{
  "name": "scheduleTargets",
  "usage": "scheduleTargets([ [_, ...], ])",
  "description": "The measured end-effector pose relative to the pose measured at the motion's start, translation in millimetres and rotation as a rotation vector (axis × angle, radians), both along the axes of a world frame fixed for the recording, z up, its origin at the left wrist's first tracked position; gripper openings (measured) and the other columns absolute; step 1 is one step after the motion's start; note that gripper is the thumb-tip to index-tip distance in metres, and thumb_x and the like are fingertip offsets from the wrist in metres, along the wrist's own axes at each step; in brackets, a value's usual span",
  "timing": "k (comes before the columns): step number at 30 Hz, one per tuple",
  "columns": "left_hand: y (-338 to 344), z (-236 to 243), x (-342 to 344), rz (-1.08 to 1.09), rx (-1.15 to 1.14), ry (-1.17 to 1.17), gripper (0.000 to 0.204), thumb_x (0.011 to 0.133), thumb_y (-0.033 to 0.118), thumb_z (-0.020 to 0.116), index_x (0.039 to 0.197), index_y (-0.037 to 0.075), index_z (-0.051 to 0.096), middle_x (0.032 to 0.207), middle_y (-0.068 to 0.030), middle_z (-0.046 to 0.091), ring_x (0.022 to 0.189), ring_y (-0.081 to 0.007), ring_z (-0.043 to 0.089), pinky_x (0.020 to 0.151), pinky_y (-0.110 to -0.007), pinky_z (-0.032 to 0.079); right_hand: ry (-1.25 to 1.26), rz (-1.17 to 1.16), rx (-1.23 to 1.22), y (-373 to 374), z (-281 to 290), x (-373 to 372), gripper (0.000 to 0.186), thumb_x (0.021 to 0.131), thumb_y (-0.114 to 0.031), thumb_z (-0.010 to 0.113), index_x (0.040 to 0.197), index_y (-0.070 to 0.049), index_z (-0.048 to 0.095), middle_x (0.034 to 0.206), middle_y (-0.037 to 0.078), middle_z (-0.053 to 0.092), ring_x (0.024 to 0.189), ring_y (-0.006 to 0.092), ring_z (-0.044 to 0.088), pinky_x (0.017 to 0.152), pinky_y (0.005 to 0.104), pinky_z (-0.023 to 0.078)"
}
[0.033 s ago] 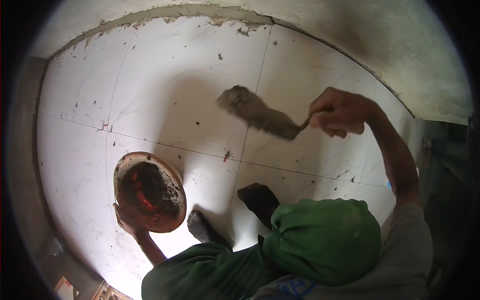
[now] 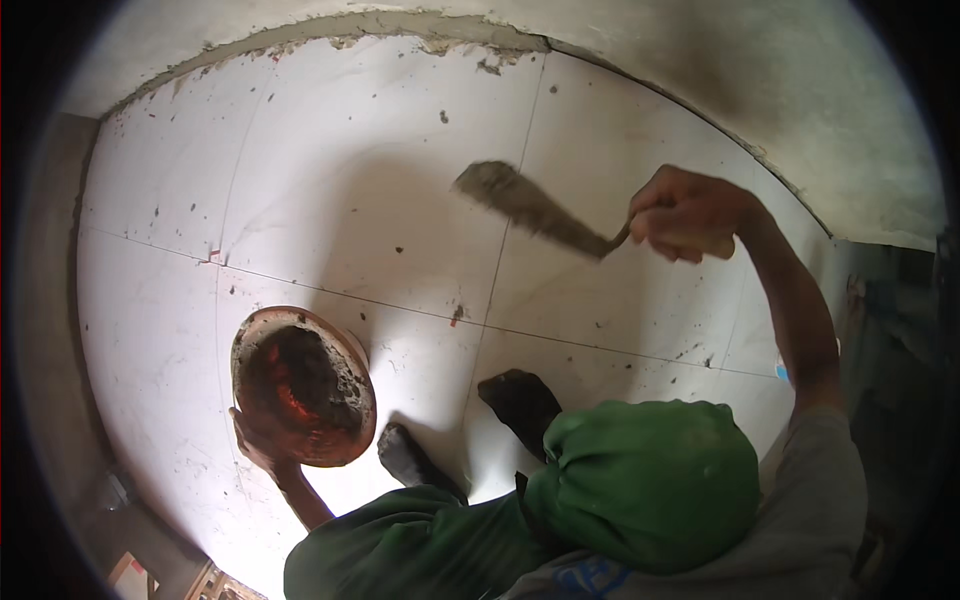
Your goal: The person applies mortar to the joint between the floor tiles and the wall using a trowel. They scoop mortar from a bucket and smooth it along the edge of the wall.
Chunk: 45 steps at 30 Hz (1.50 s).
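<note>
My right hand (image 2: 690,215) is closed round the handle of a trowel (image 2: 545,215), held out above the floor tiles. Grey mortar (image 2: 490,182) coats the blade, thickest toward its far end, and the blade is slightly blurred. At the lower left my left hand (image 2: 258,440) grips the near left side of a round reddish-brown basin (image 2: 352,428). Wet dark-grey mortar (image 2: 318,365) lies in the basin and is smeared up its inner wall. The basin tilts so that its inside shows; the fingers beneath it are hidden.
Large white tiles (image 2: 300,120) with mortar crumbs cover the floor, bordered by rough plastered walls (image 2: 800,100). Small red spacers (image 2: 214,257) stand at tile joints. Two dark-covered feet (image 2: 518,405) are on the tiles. A green cloth cap (image 2: 650,480) fills part of the lower right.
The trowel and my right hand have shifted slightly up and to the right, and the blade has turned to look narrower. My left hand and the basin stay nearly still.
</note>
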<state>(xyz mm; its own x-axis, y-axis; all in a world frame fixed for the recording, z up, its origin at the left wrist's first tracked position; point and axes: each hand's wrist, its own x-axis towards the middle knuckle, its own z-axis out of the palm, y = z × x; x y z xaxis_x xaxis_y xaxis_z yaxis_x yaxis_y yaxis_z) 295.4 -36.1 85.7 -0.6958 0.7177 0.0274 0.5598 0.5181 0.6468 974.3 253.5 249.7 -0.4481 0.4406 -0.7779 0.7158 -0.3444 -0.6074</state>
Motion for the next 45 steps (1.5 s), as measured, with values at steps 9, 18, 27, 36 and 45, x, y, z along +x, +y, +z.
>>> scheduleTargets([
  [9,43,26,54,0.381,0.160,-0.508,0.052,0.111,0.037,0.048,0.138,-0.006,0.062,0.130,-0.0179,0.068,0.116,-0.0306,0.066,0.099,-0.045,0.055,0.035,-0.365,0.189,77,-73,49,0.051,0.102,-0.045,0.062,0.109,0.005,0.067,0.063,0.005,0.058,0.048,0.0119,0.053,0.045,0.0297,0.045],
  [18,16,-8,9,0.201,0.007,-0.149,0.056,0.113,0.036,0.048,0.148,-0.007,0.055,0.132,-0.0243,0.068,0.114,-0.0316,0.069,0.106,-0.042,0.052,-0.645,-0.098,1.114,46,-158,122,0.031,0.102,-0.034,0.061,0.105,-0.003,0.066,0.082,0.015,0.072,0.076,0.0337,0.073,0.071,0.0461,0.057],
  [27,6,-13,0,0.095,-0.168,0.049,0.049,0.115,0.032,0.040,0.148,-0.001,0.057,0.122,-0.0205,0.072,0.094,-0.0281,0.071,0.086,-0.041,0.057,-0.897,0.022,1.100,76,-192,105,0.033,0.102,-0.038,0.057,0.106,-0.007,0.069,0.091,0.020,0.076,0.088,0.0418,0.074,0.081,0.0545,0.058],
  [36,33,12,29,0.363,-0.007,-0.384,0.057,0.116,0.043,0.037,0.139,0.001,0.067,0.120,-0.0139,0.074,0.099,-0.0217,0.069,0.093,-0.039,0.055,-0.812,0.010,1.260,139,-205,119,0.036,0.100,-0.040,0.058,0.099,-0.006,0.071,0.094,0.022,0.074,0.094,0.0463,0.070,0.085,0.0564,0.055],
  [45,32,15,35,0.295,-0.021,-0.289,0.057,0.115,0.044,0.041,0.137,-0.001,0.068,0.124,-0.0137,0.073,0.108,-0.0231,0.070,0.096,-0.037,0.056,-0.821,-0.028,1.052,176,-171,122,0.040,0.096,-0.041,0.059,0.102,-0.005,0.075,0.100,0.024,0.075,0.099,0.0445,0.072,0.090,0.0539,0.057],
])
